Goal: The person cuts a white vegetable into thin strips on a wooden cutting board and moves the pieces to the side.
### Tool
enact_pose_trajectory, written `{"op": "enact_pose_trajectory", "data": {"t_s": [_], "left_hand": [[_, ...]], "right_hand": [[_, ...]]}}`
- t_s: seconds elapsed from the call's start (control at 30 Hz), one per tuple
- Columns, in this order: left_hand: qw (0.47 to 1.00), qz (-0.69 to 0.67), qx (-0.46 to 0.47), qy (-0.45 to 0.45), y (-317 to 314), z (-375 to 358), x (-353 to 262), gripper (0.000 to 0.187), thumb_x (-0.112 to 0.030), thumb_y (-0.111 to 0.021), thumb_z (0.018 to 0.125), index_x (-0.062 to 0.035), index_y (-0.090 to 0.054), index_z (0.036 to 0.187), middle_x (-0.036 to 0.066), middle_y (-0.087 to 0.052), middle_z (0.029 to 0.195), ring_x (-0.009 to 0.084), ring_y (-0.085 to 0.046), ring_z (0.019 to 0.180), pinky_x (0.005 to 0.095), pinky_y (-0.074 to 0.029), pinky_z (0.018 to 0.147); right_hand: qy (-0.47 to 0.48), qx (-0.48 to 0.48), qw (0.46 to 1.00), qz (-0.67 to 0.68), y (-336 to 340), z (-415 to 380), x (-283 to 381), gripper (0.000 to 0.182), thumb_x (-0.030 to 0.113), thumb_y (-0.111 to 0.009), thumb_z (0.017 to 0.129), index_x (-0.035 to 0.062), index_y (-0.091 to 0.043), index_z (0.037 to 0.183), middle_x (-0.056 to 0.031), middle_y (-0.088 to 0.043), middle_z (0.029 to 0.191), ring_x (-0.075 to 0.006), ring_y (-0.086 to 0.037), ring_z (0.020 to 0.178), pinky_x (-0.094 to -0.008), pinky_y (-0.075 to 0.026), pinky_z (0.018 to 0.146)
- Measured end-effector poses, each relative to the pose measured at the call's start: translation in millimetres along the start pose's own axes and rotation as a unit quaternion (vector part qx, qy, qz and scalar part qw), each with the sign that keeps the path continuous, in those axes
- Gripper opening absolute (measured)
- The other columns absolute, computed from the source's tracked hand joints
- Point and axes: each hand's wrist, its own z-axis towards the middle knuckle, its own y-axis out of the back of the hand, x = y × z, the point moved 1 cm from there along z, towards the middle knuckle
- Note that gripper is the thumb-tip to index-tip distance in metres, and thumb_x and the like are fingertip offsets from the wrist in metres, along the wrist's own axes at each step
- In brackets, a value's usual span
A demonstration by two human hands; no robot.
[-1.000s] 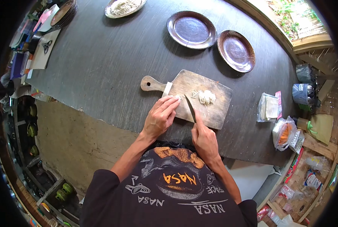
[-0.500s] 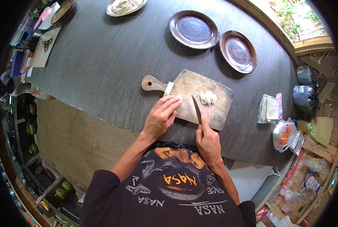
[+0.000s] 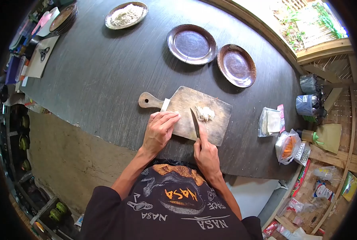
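A wooden cutting board (image 3: 186,130) with a holed handle lies near the table's front edge. My left hand (image 3: 158,130) is closed, fingers bent over a white strip of food (image 3: 165,105) whose far end sticks out toward the board's handle. In my right hand (image 3: 206,154) is a knife (image 3: 195,123), the index finger stretched along its back and the blade pointing away from me over the board. Just right of the blade sits a small heap of thin white shreds (image 3: 205,114). A gap separates the blade from my left fingertips.
Two brown plates (image 3: 191,58) (image 3: 242,82) stand beyond the board. A bowl (image 3: 108,25) of pale shreds is farther back. Scissors (image 3: 44,52) lie on a light board at the left. At the right are a packet (image 3: 270,122) and a bag of carrots (image 3: 287,148).
The whole view has shifted, so the table's things appear lower and further left. The knife has moved slightly left, away from the heap. My left hand keeps its place on the strip.
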Motion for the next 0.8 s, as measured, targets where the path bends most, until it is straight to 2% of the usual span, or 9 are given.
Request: {"op": "enact_pose_trajectory", "data": {"t_s": [0.17,0.3,0.37,0.5,0.57,0.6,0.67,0.8], "left_hand": [[1.0,0.011,-0.005,-0.008,-4.6,9.6,1.6,0.034,-0.001,-0.075,0.085,-0.0052,-0.075,0.119,0.005,-0.075,0.122,0.0218,-0.067,0.12,0.0381,-0.047,0.105],[1.0,-0.018,-0.002,-0.015,-7.1,7.3,9.9,0.036,-0.001,-0.075,0.086,-0.0053,-0.075,0.121,0.006,-0.075,0.123,0.0229,-0.067,0.122,0.038,-0.048,0.105],[1.0,-0.018,0.013,-0.018,-4.2,8.4,12.9,0.035,-0.001,-0.074,0.086,-0.005,-0.075,0.121,0.006,-0.075,0.124,0.023,-0.067,0.122,0.0379,-0.049,0.105],[0.998,-0.009,0.052,-0.04,8.9,15.9,14.4,0.035,-0.001,-0.074,0.087,-0.0045,-0.074,0.122,0.006,-0.074,0.126,0.0234,-0.066,0.122,0.0388,-0.05,0.105],[0.998,-0.007,0.049,-0.038,7.8,14.9,13.6,0.035,-0.001,-0.074,0.087,-0.0043,-0.074,0.122,0.006,-0.073,0.126,0.0235,-0.066,0.122,0.0389,-0.05,0.106],[0.998,-0.007,0.045,-0.037,6.4,13.9,12.9,0.035,-0.001,-0.074,0.087,-0.0041,-0.074,0.122,0.006,-0.073,0.127,0.0237,-0.066,0.123,0.0389,-0.051,0.107],[0.999,-0.006,0.04,-0.033,2.2,10.6,13.1,0.036,-0.001,-0.074,0.087,-0.0036,-0.073,0.123,0.006,-0.073,0.127,0.024,-0.065,0.123,0.039,-0.051,0.107],[0.999,-0.011,0.027,-0.017,-2.4,7.2,10.1,0.038,0.003,-0.071,0.087,-0.0019,-0.072,0.124,0.007,-0.072,0.13,0.0248,-0.065,0.125,0.0396,-0.051,0.108]], "right_hand": [[-0.036,0.006,0.999,0.0,-3.7,5.9,4.9,0.063,0.008,-0.053,0.101,0.0042,-0.036,0.161,-0.0295,-0.068,0.078,-0.0455,-0.07,0.068,-0.0555,-0.055,0.066],[0.015,0.004,1.0,0.003,-7.7,3.8,-1.8,0.063,0.007,-0.054,0.101,0.0061,-0.036,0.161,-0.0271,-0.068,0.078,-0.0446,-0.069,0.069,-0.0553,-0.054,0.067],[0.076,-0.015,0.997,-0.023,-10.3,6.4,-2.4,0.064,0.007,-0.055,0.1,0.0084,-0.037,0.162,-0.0257,-0.068,0.078,-0.0439,-0.069,0.069,-0.055,-0.053,0.066],[0.051,0.017,0.998,-0.022,-6.5,16.1,9.2,0.065,0.007,-0.056,0.099,0.0109,-0.038,0.161,-0.0246,-0.069,0.079,-0.0431,-0.069,0.069,-0.0546,-0.054,0.067],[0.022,0.038,0.999,-0.01,-4.6,17.7,12.0,0.059,0.007,-0.056,0.099,0.0098,-0.046,0.157,-0.031,-0.068,0.088,-0.047,-0.069,0.074,-0.0546,-0.053,0.073],[0.021,0.038,0.999,-0.008,-5.5,17.4,10.2,0.059,0.007,-0.056,0.099,0.0098,-0.046,0.157,-0.031,-0.068,0.088,-0.047,-0.069,0.074,-0.0546,-0.053,0.073],[0.04,0.043,0.998,-0.037,-8.0,15.9,5.2,0.067,0.01,-0.059,0.096,0.0125,-0.04,0.161,-0.0242,-0.069,0.078,-0.0425,-0.069,0.07,-0.055,-0.054,0.068],[0.034,0.048,0.997,-0.042,-8.2,16.1,2.8,0.069,0.01,-0.06,0.095,0.0129,-0.041,0.161,-0.0249,-0.069,0.078,-0.0429,-0.07,0.07,-0.055,-0.054,0.068]]}}
